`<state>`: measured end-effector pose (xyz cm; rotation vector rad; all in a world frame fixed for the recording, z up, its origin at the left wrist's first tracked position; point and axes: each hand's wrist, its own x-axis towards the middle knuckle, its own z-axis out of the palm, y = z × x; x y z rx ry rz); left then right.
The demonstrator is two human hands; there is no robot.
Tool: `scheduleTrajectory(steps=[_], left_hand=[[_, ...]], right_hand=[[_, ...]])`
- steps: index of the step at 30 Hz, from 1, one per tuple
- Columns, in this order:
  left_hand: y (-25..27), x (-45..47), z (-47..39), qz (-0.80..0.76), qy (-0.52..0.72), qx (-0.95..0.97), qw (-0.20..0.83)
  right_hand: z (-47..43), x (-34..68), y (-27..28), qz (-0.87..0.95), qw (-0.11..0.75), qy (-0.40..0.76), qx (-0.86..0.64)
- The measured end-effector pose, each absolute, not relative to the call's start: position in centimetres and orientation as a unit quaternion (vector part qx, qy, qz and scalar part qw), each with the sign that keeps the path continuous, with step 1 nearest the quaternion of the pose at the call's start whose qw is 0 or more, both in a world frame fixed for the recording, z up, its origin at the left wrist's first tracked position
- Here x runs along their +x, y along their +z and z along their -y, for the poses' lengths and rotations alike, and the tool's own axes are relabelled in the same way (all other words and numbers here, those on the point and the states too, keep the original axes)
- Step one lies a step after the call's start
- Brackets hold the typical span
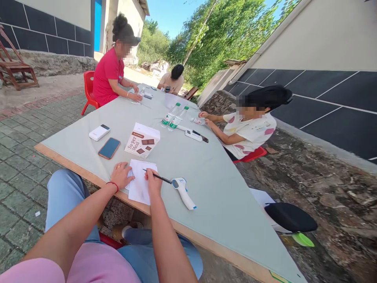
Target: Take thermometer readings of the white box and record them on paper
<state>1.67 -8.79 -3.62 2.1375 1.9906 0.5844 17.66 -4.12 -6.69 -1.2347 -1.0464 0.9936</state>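
A white sheet of paper (140, 184) lies at the near edge of the table in front of me. My left hand (121, 175) rests flat on its left side, fingers spread, with a ring and a red cord at the wrist. Pinched in my right hand (153, 181) is a black pen (161, 179), held over the sheet's right part. The pen's far end reaches a white and blue infrared thermometer (184, 193) lying to the right. Just beyond the paper stands a white and brown box (143, 140) lettered "Super Meal". A phone (109, 148) lies left of the box.
A white power bank (99, 132) sits behind the phone. Two water bottles (173, 116) stand mid-table, near a white device (193, 135) and a black object (200, 136). Three people sit around the grey-covered table (218, 204). A black cap-like item (290, 217) is at the right, beyond the edge.
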Motion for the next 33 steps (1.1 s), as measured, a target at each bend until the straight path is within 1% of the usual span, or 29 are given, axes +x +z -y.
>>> scheduleTrajectory(steps=[8,16,33], left_hand=[[-3.6,1.8,9.0,-0.665,0.215,0.712,0.064],[-3.4,1.7,9.2,-0.648,0.174,0.739,0.05],[-3.3,1.9,9.3,-0.643,0.188,0.741,0.048]], right_hand=[[3.9,17.8,-7.0,0.465,0.576,0.399,-0.541],[4.3,17.9,-7.0,0.514,0.555,0.346,-0.555],[3.8,18.0,-8.1,0.554,0.531,0.282,-0.576]])
